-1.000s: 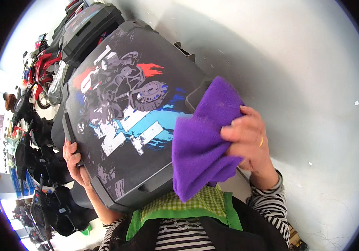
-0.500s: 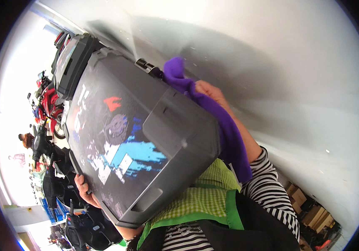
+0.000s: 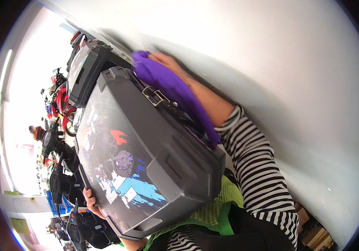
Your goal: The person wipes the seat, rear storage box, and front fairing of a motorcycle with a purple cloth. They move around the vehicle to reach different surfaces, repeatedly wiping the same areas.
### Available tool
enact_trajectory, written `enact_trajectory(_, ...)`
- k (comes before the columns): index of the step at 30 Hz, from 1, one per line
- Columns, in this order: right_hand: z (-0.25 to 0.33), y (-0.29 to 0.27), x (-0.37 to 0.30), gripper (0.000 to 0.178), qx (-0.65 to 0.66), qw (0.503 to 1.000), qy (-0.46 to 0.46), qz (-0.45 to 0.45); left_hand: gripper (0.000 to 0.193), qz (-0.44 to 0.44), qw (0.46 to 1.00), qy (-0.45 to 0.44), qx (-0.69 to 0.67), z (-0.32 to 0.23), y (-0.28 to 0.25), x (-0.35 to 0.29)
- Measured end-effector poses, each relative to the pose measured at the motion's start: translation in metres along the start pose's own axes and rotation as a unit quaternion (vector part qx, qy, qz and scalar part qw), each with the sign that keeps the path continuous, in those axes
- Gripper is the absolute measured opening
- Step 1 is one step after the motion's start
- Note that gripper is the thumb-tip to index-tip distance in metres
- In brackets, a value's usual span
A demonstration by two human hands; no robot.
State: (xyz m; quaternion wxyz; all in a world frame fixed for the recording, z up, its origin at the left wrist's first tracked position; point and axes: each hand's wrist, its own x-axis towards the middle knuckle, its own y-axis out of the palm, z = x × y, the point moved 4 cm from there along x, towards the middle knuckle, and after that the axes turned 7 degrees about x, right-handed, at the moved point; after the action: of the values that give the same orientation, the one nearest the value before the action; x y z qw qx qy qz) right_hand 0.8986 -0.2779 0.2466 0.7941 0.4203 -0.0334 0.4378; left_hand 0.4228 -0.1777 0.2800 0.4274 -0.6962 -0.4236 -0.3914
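Observation:
A large dark grey motorcycle top box (image 3: pixel 139 138), its face covered with red, white and blue graphics, is tilted in front of my body. At its lower left edge my left hand (image 3: pixel 92 202) grips the box, fingertips showing and the rest hidden behind it. My right hand (image 3: pixel 162 62) is closed on one end of a purple cloth (image 3: pixel 167 88), close to the box's far right corner. The cloth hangs back along my forearm and lies against the box's right side. A metal latch (image 3: pixel 156 97) shows on that side.
A second dark hard case (image 3: pixel 88 69) stands just beyond the box. Pale wall (image 3: pixel 296 100) runs close along the right. Black scooters (image 3: pixel 89 230) and a red motorcycle (image 3: pixel 63 102) stand to the left. Cardboard boxes (image 3: pixel 317 238) lie at the lower right.
My right hand has moved away from me and leftward along the box's right side, taking the cloth with it. The metal latch is more exposed. My left hand keeps its hold.

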Motion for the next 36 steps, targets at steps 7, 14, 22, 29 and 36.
enact_trajectory(7, -0.012, 0.045, 0.026, 0.048, -0.161, 0.974, -0.135, 0.09, 0.027, -0.023, 1.0, 0.015, 0.007, -0.006, 0.013, 0.002)
enact_trajectory(14, -0.058, -0.019, -0.056, 0.068, 0.002, 0.974, 0.195, 0.111, 0.042, 0.061, 0.996, 0.055, 0.03, 0.005, -0.004, 0.007)
enact_trajectory(22, -0.047, -0.039, -0.188, 0.057, 0.128, 0.931, 0.335, -0.066, 0.044, 0.097, 0.989, 0.081, 0.074, 0.016, -0.024, 0.011)
enact_trajectory(29, 0.001, -0.034, -0.271, 0.053, 0.085, 0.939, 0.292, -0.161, 0.06, 0.154, 0.979, 0.135, 0.009, 0.043, -0.045, 0.014)
enact_trajectory(36, 0.042, -0.013, -0.256, 0.048, -0.079, 0.971, 0.201, -0.099, 0.041, 0.044, 0.994, 0.076, 0.069, 0.005, 0.0, 0.006)
